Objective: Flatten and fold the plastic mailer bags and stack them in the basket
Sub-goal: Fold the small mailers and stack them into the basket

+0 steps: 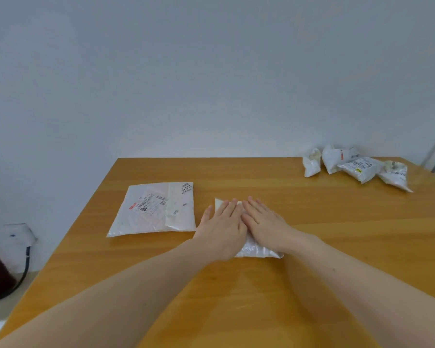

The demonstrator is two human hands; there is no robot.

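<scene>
The folded mailer bag (255, 248) lies on the desk (337, 234) just in front of the person, near its middle, and is mostly covered; only a white corner at its far left and a crinkled strip along its near edge show; it looks already doubled over into a small packet, so I judge the step in hand to be the pressing-down of a fold. The left hand (222, 228) lies flat on it, fingers straight and together, palm down; the right hand (263, 222) lies beside it in the same way, touching the left along the forefinger side; neither hand grasps anything, both simply press.

Just to the left, apart from the hands, a larger flattened mailer (153, 209) lies smooth on the desk with its labels up and a second white piece overlapping its right part; it appears flattened, perhaps folded once, and waits to be stacked. At the far right corner a cluster of crumpled mailers (354, 167) stands puffed and unflattened, four or so as far as I can tell; these are all still to do.

No basket is in view, so nothing can be counted as stacked; by my reckoning the task is in its early part, with most bags untouched and the stacking not yet begun.
</scene>
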